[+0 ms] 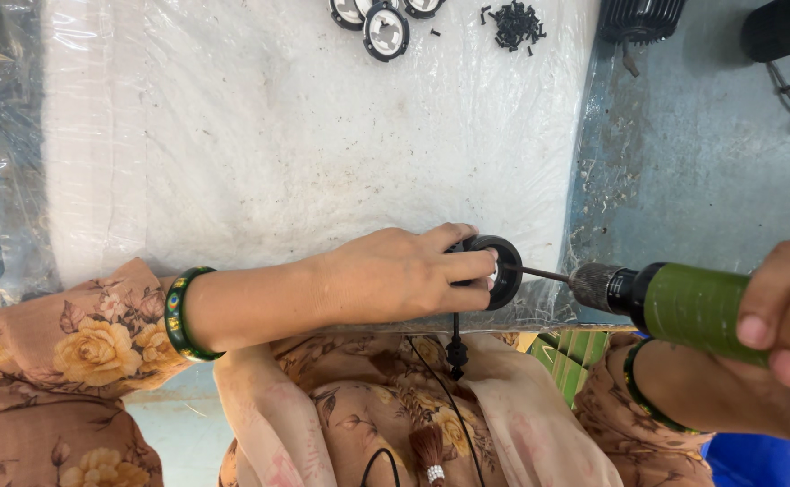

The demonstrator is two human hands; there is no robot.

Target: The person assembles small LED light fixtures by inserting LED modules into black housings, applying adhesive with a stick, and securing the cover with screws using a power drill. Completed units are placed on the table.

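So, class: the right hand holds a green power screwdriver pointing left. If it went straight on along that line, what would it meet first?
The right hand drives the screwdriver leftward; its bit already appears to touch the black round fitting held by the left hand. So the fitting comes first, then the left fingers behind it.

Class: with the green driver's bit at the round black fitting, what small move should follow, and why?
Probably press the green driver straight in, steadily: its bit already meets the round black fitting, which the left hand steadies at the table edge, while the right hand grips the driver.
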